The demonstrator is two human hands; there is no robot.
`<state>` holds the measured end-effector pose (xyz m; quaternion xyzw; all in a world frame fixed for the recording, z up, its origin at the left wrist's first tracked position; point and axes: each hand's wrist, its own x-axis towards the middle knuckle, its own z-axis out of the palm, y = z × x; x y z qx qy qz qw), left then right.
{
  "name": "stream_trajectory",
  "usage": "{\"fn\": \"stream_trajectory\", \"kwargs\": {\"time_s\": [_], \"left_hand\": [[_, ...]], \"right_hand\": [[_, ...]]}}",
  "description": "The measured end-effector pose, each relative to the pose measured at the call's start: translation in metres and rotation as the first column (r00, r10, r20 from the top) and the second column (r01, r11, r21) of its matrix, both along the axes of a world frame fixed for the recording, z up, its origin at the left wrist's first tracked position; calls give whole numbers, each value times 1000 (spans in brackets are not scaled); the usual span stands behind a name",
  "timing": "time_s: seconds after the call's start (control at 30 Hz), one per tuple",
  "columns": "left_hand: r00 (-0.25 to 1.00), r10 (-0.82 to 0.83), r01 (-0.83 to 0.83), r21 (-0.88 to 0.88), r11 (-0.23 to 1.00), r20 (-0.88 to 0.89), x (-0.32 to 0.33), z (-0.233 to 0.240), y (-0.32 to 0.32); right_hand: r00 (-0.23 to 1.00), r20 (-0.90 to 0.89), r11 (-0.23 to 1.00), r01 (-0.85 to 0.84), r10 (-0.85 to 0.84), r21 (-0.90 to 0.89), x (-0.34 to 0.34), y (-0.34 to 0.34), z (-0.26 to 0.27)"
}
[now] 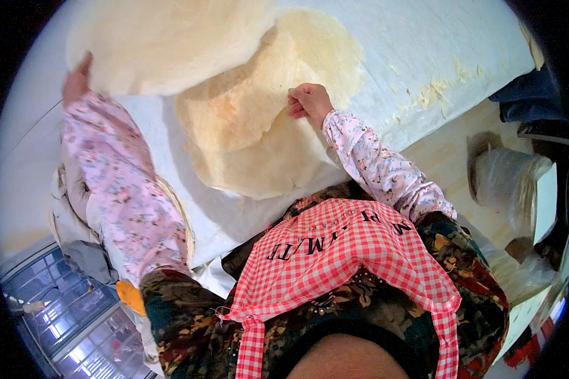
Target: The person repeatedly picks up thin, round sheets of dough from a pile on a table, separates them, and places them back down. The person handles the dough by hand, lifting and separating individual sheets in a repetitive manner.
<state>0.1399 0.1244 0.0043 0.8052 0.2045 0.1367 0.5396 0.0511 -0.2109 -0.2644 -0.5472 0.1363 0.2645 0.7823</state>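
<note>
My left hand [77, 84], blurred, is at the left edge of a large, pale, round flatbread-like sheet [170, 42]. Its thumb points up along the rim; whether the fingers grip the sheet is unclear. Overlapping thin round sheets [261, 166] lie below and to the right on the white-covered table [398, 42]. One of them, a browner folded sheet [232, 106], rests over the others with an uneven edge. At that edge, my right hand [310, 102] has thumb and fingers pinched together on the thin sheet.
Pale shreds [434, 94] are scattered near the table's right edge. Plastic-wrapped goods [507, 182] stand beyond it at right, below dark cloth [531, 97]. Bundled grey fabric [87, 256] and an orange item [131, 297] lie by my left arm. A gingham apron [308, 256] covers my front.
</note>
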Motion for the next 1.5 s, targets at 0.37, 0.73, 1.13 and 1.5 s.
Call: {"fn": "stream_trajectory", "kwargs": {"time_s": [0.37, 0.73, 1.13, 1.5], "left_hand": [[825, 383, -537, -368, 759, -414, -132, -365, 65], [921, -387, 271, 786, 555, -45, -145, -226, -194], [886, -442, 399, 719, 569, -141, -125, -233, -179], [945, -326, 172, 874, 455, -16, -73, -147, -155]], "right_hand": [[949, -165, 886, 311, -270, 343, -10, 15, 2], [987, -36, 933, 160, -157, 323, 0, 17, 30], [992, -78, 936, 122, -102, 331, -3, 14, -6], [994, 13, 935, 100, -111, 340, -1, 26, -39]]}}
